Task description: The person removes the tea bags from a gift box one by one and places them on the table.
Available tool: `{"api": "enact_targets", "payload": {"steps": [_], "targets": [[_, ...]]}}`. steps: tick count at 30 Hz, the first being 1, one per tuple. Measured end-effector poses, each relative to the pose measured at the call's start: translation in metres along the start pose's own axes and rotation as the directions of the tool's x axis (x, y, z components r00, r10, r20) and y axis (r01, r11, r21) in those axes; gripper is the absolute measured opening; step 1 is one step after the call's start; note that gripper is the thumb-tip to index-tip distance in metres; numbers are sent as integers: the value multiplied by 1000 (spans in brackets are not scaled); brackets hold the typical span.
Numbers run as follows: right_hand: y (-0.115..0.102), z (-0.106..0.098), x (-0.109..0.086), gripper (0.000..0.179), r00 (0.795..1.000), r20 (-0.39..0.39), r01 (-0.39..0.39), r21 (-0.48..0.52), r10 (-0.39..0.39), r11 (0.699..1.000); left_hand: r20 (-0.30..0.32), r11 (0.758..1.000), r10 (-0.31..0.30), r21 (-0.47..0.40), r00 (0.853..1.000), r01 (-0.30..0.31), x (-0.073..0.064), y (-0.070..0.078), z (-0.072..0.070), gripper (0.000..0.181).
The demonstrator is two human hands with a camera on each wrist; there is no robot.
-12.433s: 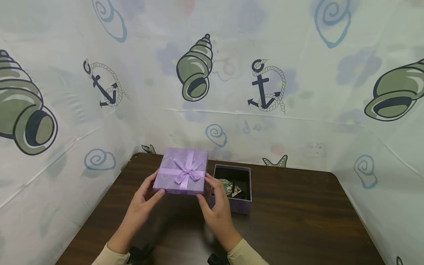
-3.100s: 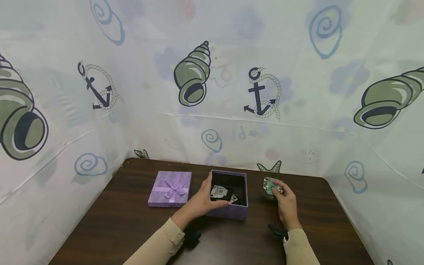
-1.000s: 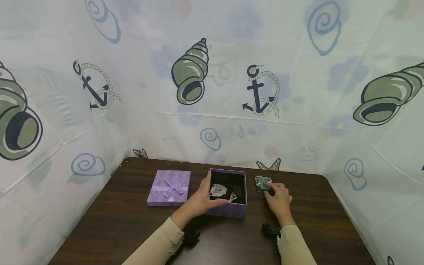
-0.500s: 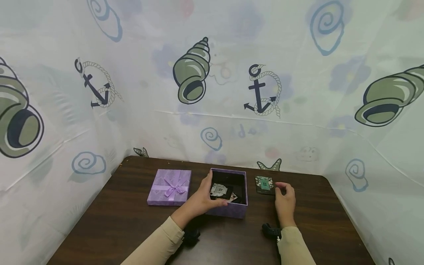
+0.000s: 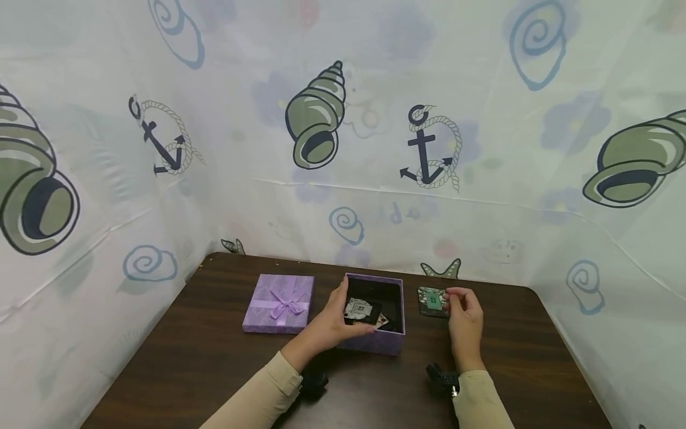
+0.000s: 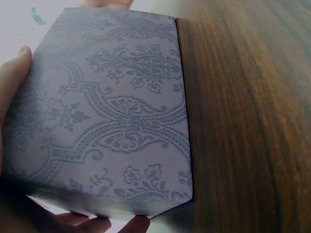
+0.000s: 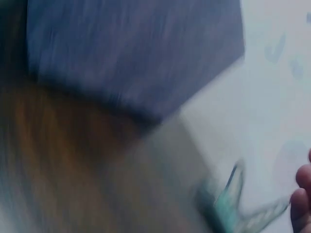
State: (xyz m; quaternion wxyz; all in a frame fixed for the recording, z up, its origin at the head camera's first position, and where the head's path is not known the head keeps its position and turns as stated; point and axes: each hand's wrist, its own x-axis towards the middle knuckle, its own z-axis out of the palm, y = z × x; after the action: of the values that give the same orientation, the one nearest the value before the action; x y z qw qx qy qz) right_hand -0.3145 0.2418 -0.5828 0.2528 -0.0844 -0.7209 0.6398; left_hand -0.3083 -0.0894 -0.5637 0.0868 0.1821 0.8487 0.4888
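My left hand (image 5: 324, 325) grips an open purple gift box (image 5: 375, 342) at its left side, the thumb along the front rim. In the left wrist view the box's patterned wall (image 6: 126, 107) fills the middle, with fingers curled at its lower edge. Inside the black interior lie a card with a pale grey label (image 5: 358, 308) and a floral one partly beneath it. Right of the box a dark square card with a green centre and floral border (image 5: 432, 301) lies flat. My right hand (image 5: 465, 322) has its fingertips at that card's right edge; whether they pinch it I cannot tell.
The purple lid with a ribbon bow (image 5: 278, 304) lies left of the box on the dark wooden table (image 5: 514, 357). White printed cloth (image 5: 386, 226) stands behind the table and along both sides. A black wrist device (image 5: 442, 376) sits at my right wrist.
Earlier both hands held the lid; it now lies on the table. The green-centred card went from my right hand to the table. My right fingers have since moved from its top to its right edge.
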Motion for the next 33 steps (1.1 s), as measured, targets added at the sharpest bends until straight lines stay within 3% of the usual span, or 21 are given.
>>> {"api": "enact_targets", "payload": {"steps": [3, 5, 9, 13, 20, 25, 30, 33], "targets": [[-29, 11, -4, 25, 994, 108, 25, 33, -29, 999, -1, 1000, 1, -9, 1000, -1, -1, 0, -1, 137], [-50, 16, -9, 24, 979, 202, 24, 33, -30, 999, -1, 1000, 6, -19, 1000, -6, 0, 1, -1, 137], [-86, 30, -17, 23, 918, 397, -3, -31, 15, 1000, -9, 1000, 17, -22, 1000, -17, 1, 1, 0, 140], [-103, 47, -21, 25, 859, 507, -28, -79, 64, 996, -14, 1000, 17, -17, 1000, -17, 2, 0, 0, 142], [-109, 70, -23, 28, 775, 599, -164, -117, 202, 979, -13, 1000, 12, -22, 1000, -12, 1, -1, 0, 138], [-108, 83, -21, 29, 725, 638, -211, -154, 260, 965, -15, 1000, 25, -17, 1000, -25, 1, 0, 1, 140], [-105, 99, -18, 32, 647, 677, -268, -229, 351, 936, -4, 1000, 11, -16, 1000, -11, 0, -1, -1, 139], [-102, 105, -18, 41, 619, 678, -297, -266, 397, 917, 0, 1000, 15, -19, 1000, -15, 0, 0, -1, 138]]}}
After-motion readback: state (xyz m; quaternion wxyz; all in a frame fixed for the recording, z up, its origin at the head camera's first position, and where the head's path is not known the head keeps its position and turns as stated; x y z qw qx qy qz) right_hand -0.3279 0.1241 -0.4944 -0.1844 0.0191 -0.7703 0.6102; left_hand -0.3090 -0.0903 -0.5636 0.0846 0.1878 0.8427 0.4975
